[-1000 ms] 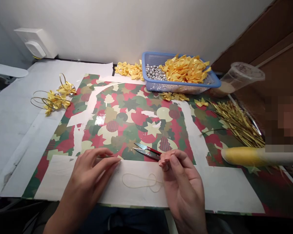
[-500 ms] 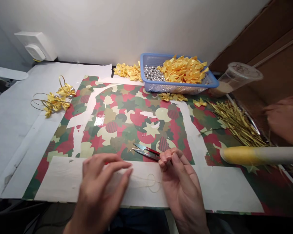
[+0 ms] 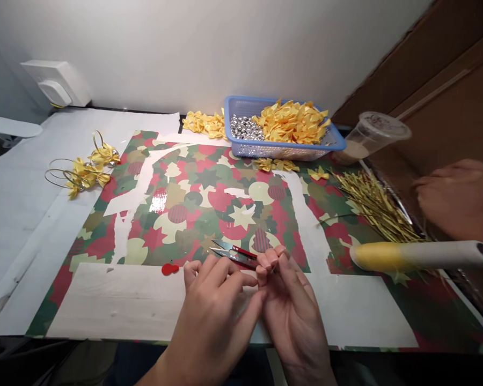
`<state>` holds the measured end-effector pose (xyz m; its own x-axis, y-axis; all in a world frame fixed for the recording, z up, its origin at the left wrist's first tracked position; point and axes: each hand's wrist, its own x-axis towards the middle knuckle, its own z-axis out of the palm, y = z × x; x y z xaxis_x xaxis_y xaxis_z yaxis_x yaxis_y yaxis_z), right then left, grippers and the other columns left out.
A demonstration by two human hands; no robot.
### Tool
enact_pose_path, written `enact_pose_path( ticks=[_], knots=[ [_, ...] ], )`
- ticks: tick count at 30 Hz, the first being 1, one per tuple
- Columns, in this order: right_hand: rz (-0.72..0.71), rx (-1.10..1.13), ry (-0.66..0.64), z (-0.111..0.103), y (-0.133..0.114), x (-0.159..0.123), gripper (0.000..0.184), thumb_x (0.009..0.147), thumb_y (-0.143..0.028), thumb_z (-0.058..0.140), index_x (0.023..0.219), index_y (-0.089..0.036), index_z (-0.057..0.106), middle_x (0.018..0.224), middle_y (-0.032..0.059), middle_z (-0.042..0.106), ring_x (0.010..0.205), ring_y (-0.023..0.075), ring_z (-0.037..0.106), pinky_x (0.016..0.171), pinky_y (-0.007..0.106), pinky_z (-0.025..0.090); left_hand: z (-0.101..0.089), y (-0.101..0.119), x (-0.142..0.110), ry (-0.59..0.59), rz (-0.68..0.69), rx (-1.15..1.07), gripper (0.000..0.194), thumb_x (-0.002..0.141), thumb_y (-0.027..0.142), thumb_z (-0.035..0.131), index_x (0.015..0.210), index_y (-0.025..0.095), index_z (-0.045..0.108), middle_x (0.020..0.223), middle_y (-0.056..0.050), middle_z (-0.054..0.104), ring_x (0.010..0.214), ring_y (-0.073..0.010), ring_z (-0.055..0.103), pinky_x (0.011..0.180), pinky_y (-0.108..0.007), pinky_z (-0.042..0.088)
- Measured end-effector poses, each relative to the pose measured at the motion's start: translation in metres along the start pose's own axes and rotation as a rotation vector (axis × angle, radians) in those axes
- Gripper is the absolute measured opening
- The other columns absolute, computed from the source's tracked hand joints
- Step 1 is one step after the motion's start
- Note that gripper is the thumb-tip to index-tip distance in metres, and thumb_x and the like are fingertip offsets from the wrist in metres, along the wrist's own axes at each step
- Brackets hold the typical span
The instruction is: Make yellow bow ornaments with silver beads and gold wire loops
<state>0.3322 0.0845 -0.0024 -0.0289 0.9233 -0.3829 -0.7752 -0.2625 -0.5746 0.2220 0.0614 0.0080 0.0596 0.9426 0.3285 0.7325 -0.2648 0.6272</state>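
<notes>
My right hand [image 3: 293,311] has its palm turned up, thumb and fingertips pinched together near the front of the table. A pale thread ran to it a moment ago; whatever sits in the pinch now is mostly hidden. Close against it is my left hand [image 3: 221,316], fingers bent, thumb and forefinger meeting at the right hand's fingers. What the left fingertips grip cannot be made out. Thread snips [image 3: 235,254] with a red part lie just beyond both hands, blades pointing left. A small red rounded piece [image 3: 169,268] rests left of my left hand.
A blue basket [image 3: 282,151] holds yellow bows [image 3: 293,123] and silver bells [image 3: 246,128]. At left lie gold hoops with yellow bows [image 3: 86,174]. Gold ties [image 3: 376,209], a plastic cup [image 3: 372,136] and a yellow-and-white tube [image 3: 418,254] are at right, near another person's hand [image 3: 462,198].
My left hand has moved right, up against my right hand, uncovering the red piece. The thread loop between the hands no longer shows. The view has shifted slightly.
</notes>
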Motion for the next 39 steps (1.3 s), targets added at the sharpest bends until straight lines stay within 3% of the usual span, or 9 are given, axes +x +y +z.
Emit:
enact_pose_path(
  ticks=[7, 23, 28, 31, 34, 37, 39],
  knots=[
    [-0.036, -0.028, -0.015, 0.000, 0.000, -0.003, 0.014, 0.068, -0.027, 0.084, 0.073, -0.020, 0.073, 0.068, -0.0025, 0.064, 0.063, 0.0057, 0.060, 0.062, 0.011, 0.054, -0.003, 0.000, -0.001, -0.053, 0.062, 0.010, 0.017, 0.087, 0.010, 0.054, 0.075, 0.019, 0.060, 0.067, 0.005, 0.055, 0.064, -0.0142, 0.047, 0.071, -0.033, 0.026],
    [-0.112, -0.126, 0.038, -0.001, 0.002, -0.002, 0.014, 0.069, -0.031, 0.082, 0.074, -0.023, 0.071, 0.070, -0.0025, 0.061, 0.067, 0.0098, 0.057, 0.066, 0.019, 0.053, -0.028, -0.010, -0.010, -0.058, 0.089, 0.078, 0.016, 0.088, 0.008, 0.051, 0.083, 0.022, 0.058, 0.069, 0.004, 0.057, 0.065, -0.0130, 0.053, 0.072, -0.033, 0.032],
    [-0.306, -0.189, 0.101, 0.006, -0.002, -0.008, 0.011, 0.075, -0.033, 0.077, 0.076, -0.025, 0.070, 0.071, -0.0035, 0.062, 0.071, 0.0108, 0.059, 0.072, 0.023, 0.050, -0.034, -0.014, -0.015, -0.026, 0.101, 0.089, 0.016, 0.086, 0.006, 0.053, 0.084, 0.021, 0.056, 0.069, 0.005, 0.055, 0.064, -0.0115, 0.054, 0.072, -0.032, 0.032],
    [-0.558, -0.348, 0.208, 0.007, -0.012, -0.014, 0.009, 0.078, -0.032, 0.075, 0.078, -0.025, 0.069, 0.075, -0.0036, 0.064, 0.078, 0.0121, 0.060, 0.079, 0.026, 0.047, -0.038, -0.020, -0.019, -0.018, 0.140, 0.099, 0.018, 0.084, 0.004, 0.055, 0.087, 0.021, 0.057, 0.068, 0.006, 0.055, 0.063, -0.0112, 0.055, 0.071, -0.032, 0.033],
    [-0.777, -0.710, 0.306, -0.001, -0.025, -0.013, 0.004, 0.080, -0.026, 0.072, 0.082, -0.025, 0.069, 0.082, -0.0019, 0.066, 0.080, 0.0144, 0.060, 0.081, 0.029, 0.044, -0.040, -0.025, -0.022, -0.016, 0.164, 0.105, 0.020, 0.083, 0.003, 0.056, 0.088, 0.022, 0.057, 0.069, 0.005, 0.057, 0.064, -0.0111, 0.056, 0.071, -0.031, 0.034],
    [-0.830, -1.201, 0.143, -0.016, -0.037, -0.002, 0.002, 0.081, -0.026, 0.067, 0.082, -0.024, 0.068, 0.080, 0.0013, 0.066, 0.079, 0.0196, 0.060, 0.078, 0.034, 0.043, -0.041, -0.026, -0.025, -0.004, 0.166, 0.096, 0.020, 0.082, 0.002, 0.056, 0.088, 0.022, 0.057, 0.069, 0.005, 0.058, 0.064, -0.0113, 0.057, 0.071, -0.031, 0.034],
    [-0.822, -1.405, 0.061, -0.024, -0.040, 0.007, 0.007, 0.082, -0.029, 0.063, 0.079, -0.024, 0.067, 0.077, 0.0027, 0.067, 0.076, 0.0217, 0.059, 0.074, 0.035, 0.043, -0.042, -0.025, -0.027, 0.016, 0.157, 0.094, 0.020, 0.082, 0.002, 0.055, 0.086, 0.021, 0.056, 0.068, 0.005, 0.057, 0.063, -0.0113, 0.056, 0.071, -0.032, 0.033]
  ],
)
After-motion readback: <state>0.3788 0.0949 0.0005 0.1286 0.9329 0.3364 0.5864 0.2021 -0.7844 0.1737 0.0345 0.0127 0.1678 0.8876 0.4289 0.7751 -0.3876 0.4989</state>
